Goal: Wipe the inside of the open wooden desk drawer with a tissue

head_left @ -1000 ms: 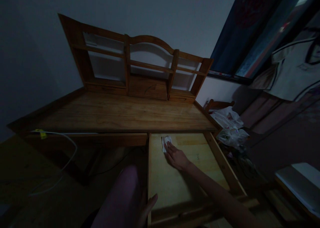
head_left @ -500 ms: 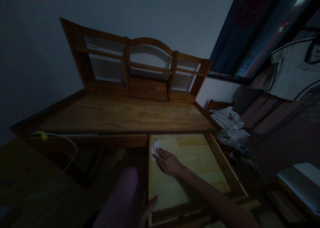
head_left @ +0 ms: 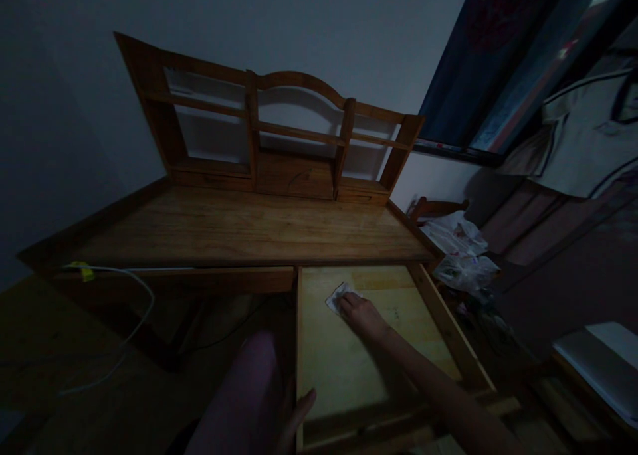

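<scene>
**Pulled-out drawer (head_left: 323, 368): right hand (head_left: 366, 319) on white cloth (head_left: 337, 299)**

Room: dim. Pale wall (head_left: 309, 16) behind; dark curtain (head_left: 456, 70) at the far right, with a white garment (head_left: 588, 136) hanging near it. Plastic bags (head_left: 456, 236) sit beyond the right end of the tabletop.

Tabletop (head_left: 279, 229): brown wood, grain running lengthwise; shelf unit (head_left: 295, 174) stands along its rear edge. White cable (head_left: 148, 294) loops over the front left part, yellow tag (head_left: 86, 272) on it.

Drawer: extends toward the person from below the tabletop's right half; pale, flat bottom with lighter and darker boards. The person's bent leg (head_left: 244, 388) is just outside its left wall.

Left hand (head_left: 298, 418): at the near part of that left wall, thumb over the inner side. Its fingers are mostly hidden; cannot tell whether this grip is clenched on the wood.

Right hand: forearm enters from the near right. Grip grasping the cloth, fingers bent over it.

Cloth: on the drawer bottom, left half, toward the back. It lies under the right fingertips and pokes out ahead and to their left. Right hand touching, left well apart. Long axis unclear, partly covered.
</scene>
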### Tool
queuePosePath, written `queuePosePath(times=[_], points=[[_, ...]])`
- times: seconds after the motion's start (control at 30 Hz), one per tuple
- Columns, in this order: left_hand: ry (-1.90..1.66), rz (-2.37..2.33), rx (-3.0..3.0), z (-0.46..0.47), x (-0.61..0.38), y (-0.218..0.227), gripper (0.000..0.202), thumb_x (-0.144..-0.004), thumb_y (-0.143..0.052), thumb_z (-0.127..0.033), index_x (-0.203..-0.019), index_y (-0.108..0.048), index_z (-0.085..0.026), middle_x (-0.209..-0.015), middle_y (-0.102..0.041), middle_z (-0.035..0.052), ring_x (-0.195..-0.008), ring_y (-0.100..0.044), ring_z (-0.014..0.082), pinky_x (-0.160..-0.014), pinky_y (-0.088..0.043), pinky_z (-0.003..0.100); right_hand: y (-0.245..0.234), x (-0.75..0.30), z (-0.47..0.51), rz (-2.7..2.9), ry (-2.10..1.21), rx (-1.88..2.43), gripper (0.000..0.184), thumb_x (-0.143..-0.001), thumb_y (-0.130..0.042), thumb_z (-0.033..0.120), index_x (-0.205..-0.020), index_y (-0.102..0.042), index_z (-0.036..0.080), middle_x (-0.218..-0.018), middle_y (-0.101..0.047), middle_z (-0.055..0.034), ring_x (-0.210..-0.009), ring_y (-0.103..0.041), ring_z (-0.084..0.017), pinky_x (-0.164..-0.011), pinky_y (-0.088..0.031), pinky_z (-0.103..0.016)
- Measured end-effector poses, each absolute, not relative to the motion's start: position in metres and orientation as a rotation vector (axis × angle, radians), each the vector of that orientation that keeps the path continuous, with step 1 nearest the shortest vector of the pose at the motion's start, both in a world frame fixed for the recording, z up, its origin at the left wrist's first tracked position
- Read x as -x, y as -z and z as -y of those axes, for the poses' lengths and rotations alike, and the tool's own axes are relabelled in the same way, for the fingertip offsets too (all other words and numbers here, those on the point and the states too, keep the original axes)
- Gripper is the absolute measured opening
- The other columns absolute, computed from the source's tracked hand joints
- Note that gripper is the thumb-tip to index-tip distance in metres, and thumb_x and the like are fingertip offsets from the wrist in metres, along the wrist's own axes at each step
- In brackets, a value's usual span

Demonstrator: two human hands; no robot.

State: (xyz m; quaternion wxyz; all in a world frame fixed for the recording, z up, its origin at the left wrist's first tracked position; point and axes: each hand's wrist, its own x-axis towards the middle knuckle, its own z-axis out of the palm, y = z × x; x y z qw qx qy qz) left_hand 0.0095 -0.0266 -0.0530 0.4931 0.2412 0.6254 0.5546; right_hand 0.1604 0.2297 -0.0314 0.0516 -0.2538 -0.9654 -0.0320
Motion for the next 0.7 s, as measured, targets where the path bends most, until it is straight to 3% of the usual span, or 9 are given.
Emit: queuePosePath(times=[0.17, 0.33, 0.43, 0.53, 0.6, 0.7], points=[[-1.365, -1.539, -0.615, 0.025, -0.012, 0.054, 0.072, -0.072, -0.065, -0.076, -0.125, -0.069, -0.028, -0.143, -0.065, 0.0074, -0.159, -0.017, 0.0301, -0.13, -0.011, 0.033, 0.038, -0.18, -0.254, 2.83, 0.114, 1.055, 0.033, -0.1, -0.049, 0.023, -0.131, -0.06, 0.02, -0.128, -0.063, -0.014, -0.112, -0.062, -0.026, -0.094, -0.052, -0.037], [-1.364, -1.56, -0.632, 0.025, -0.011, 0.053, 0.069, -0.074, -0.064, -0.075, -0.123, -0.07, -0.028, -0.141, -0.067, 0.0077, -0.158, -0.02, 0.0331, -0.131, -0.01, 0.039, 0.044, -0.189, -0.258, 2.758, 0.292, 1.062, 0.038, -0.099, -0.047, 0.018, -0.134, -0.06, 0.018, -0.131, -0.062, -0.0187, -0.122, -0.057, -0.033, -0.104, -0.048, -0.049], [-1.369, -1.574, -0.646, 0.026, -0.01, 0.053, 0.067, -0.073, -0.066, -0.074, -0.121, -0.071, -0.028, -0.141, -0.067, 0.007, -0.158, -0.021, 0.033, -0.13, -0.01, 0.037, 0.048, -0.192, -0.255, 2.711, 0.321, 0.974, 0.049, -0.097, -0.04, 0.009, -0.144, -0.053, 0.013, -0.152, -0.048, -0.0209, -0.143, -0.041, -0.035, -0.114, -0.041, -0.053], [-1.351, -1.581, -0.631, 0.026, -0.009, 0.052, 0.066, -0.074, -0.067, -0.072, -0.123, -0.07, -0.028, -0.141, -0.067, 0.008, -0.157, -0.024, 0.0347, -0.13, -0.014, 0.04, 0.055, -0.195, -0.256, 2.686, 0.279, 0.89, 0.06, -0.094, -0.034, 0.002, -0.153, -0.042, 0.011, -0.166, -0.03, -0.0165, -0.156, -0.019, -0.03, -0.123, -0.031, -0.053], [-1.343, -1.573, -0.632, 0.026, -0.009, 0.051, 0.068, -0.073, -0.067, -0.072, -0.125, -0.069, -0.029, -0.14, -0.067, 0.0078, -0.155, -0.028, 0.0346, -0.129, -0.019, 0.042, 0.061, -0.197, -0.261, 2.713, 0.23, 0.883, 0.065, -0.091, -0.033, -0.001, -0.155, -0.038, 0.009, -0.165, -0.031, -0.0167, -0.156, -0.02, -0.027, -0.124, -0.03, -0.051], [-1.343, -1.565, -0.646, 0.025, -0.009, 0.049, 0.072, -0.072, -0.067, -0.075, -0.127, -0.067, -0.028, -0.138, -0.069, 0.0075, -0.153, -0.033, 0.0336, -0.13, -0.016, 0.041, 0.066, -0.199, -0.264, 2.764, 0.147, 0.916, 0.07, -0.087, -0.035, -0.002, -0.157, -0.035, 0.005, -0.162, -0.036, -0.0196, -0.153, -0.029, -0.025, -0.124, -0.032, -0.048]])
